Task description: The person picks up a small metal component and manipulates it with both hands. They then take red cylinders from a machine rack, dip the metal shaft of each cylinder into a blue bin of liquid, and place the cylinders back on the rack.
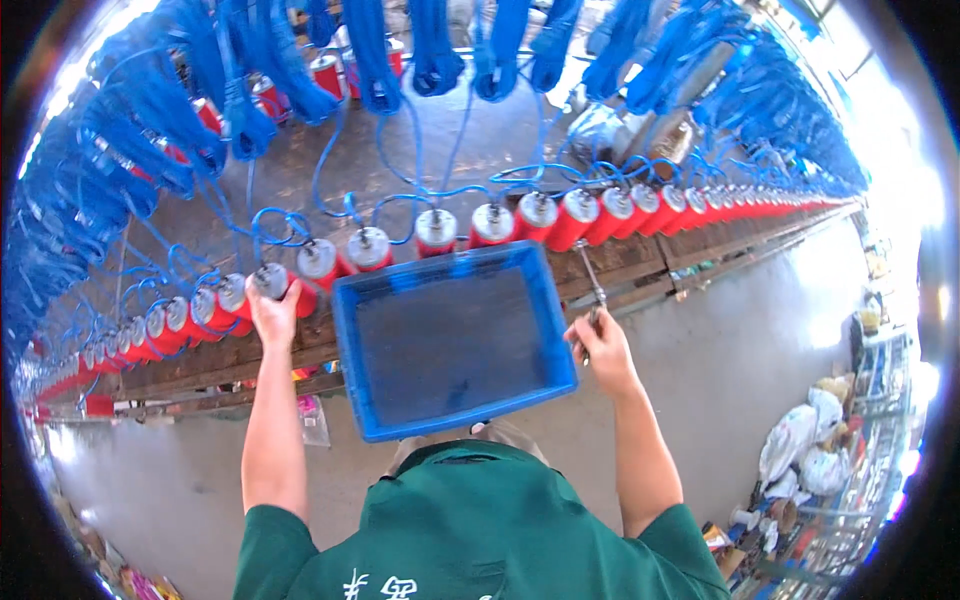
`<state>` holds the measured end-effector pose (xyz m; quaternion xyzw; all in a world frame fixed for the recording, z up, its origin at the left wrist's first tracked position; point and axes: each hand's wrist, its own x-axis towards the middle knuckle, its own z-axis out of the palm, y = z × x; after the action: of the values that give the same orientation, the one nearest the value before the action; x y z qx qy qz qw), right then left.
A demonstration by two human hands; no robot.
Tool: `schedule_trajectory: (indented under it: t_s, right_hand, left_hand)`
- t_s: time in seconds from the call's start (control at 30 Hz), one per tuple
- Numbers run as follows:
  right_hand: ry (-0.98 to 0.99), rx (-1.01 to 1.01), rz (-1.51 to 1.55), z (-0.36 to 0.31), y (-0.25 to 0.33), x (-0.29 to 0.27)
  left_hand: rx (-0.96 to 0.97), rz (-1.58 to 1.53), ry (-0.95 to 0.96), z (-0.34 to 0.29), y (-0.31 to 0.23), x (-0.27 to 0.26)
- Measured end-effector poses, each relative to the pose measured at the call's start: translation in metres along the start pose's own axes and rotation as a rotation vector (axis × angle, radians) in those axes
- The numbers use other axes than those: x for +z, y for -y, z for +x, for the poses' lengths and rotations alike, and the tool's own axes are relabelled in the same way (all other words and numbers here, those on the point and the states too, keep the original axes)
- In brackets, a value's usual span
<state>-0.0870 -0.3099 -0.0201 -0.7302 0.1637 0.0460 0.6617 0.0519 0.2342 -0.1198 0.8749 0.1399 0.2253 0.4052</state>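
My left hand (274,316) is closed round the upper end of a red cylinder (270,277) with a grey metal cap. This cylinder stands in a long row along the bench edge, each with a blue cable rising from its cap. My right hand (603,348) grips a slim metal tool (595,280), shaped like a long-shafted wrench. The tool's far end points up beside another red cylinder (574,220); I cannot tell whether they touch. Between my hands sits a shallow blue tray (350,370) with a dark floor, close to my body and against the row.
Thick bundles of blue cable (435,50) hang above the bench (290,175), with loose cable loops over its top. A clear plastic bag (597,130) lies toward the back. White sacks (790,440) and racks stand at the right. A pink package (313,418) is below the bench edge.
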Motion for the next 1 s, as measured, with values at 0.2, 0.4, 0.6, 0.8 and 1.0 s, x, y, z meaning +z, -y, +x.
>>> schedule_trajectory:
  t_s: [0.2,0.4,0.6,0.8,1.0]
  right_hand:
    - [-0.325,-0.193,-0.782,0.127,-0.098,-0.09]
    - [-0.133,0.08,-1.012,0.167,-0.115,-0.096]
    - [0.034,0.063,-1.064,0.161,-0.104,-0.104]
    - [0.253,0.049,-0.402,0.085,-0.066,-0.099]
    - [0.261,0.132,-0.218,0.041,-0.038,-0.058]
  left_hand:
    - [-0.246,-0.182,0.208,-0.085,0.001,-0.019]
    - [-0.278,-0.194,0.442,-0.154,-0.079,-0.019]
    - [-0.458,-0.44,0.434,-0.156,-0.086,-0.017]
    - [-0.489,-0.593,0.479,-0.158,-0.088,-0.016]
    - [-0.475,-0.598,0.448,-0.171,-0.102,0.008]
